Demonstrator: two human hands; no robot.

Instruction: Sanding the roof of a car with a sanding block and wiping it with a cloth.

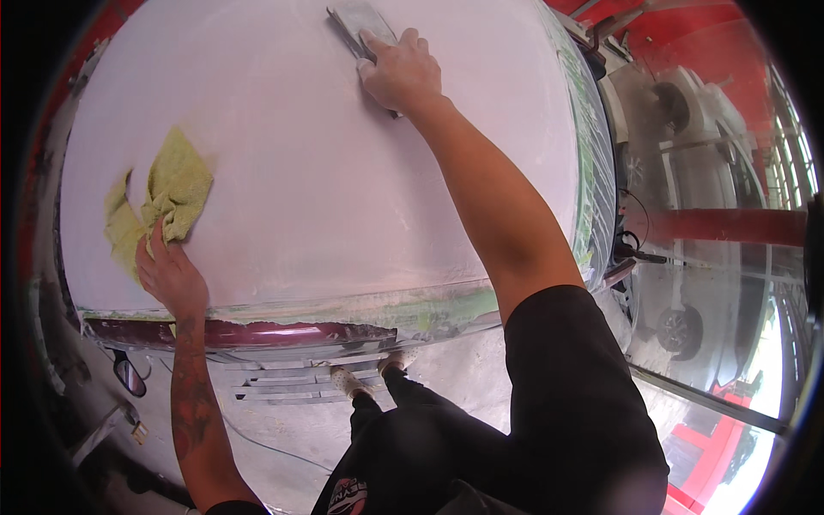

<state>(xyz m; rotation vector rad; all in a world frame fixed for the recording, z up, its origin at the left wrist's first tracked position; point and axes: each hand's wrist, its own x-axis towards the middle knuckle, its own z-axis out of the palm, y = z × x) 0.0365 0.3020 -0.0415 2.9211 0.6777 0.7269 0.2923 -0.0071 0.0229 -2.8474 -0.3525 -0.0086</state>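
Observation:
A wide, pale pinkish-white vehicle panel spreads out before me, its surface dusty and matte. Near its far edge my right hand is closed over a long grey sanding block, which lies flat on the panel. The palm and wrist cover part of the block. Over at the left, my left hand pinches the lower end of a crumpled yellow-green cloth. That cloth rests on the panel in two loose folds, one on each side of my fingers.
Green masking tape and plastic film border the panel's right side. A dark red strip shows along its near edge. On the floor lie a grated drain and a thin hose. A white car stands behind a glassy sheet at right.

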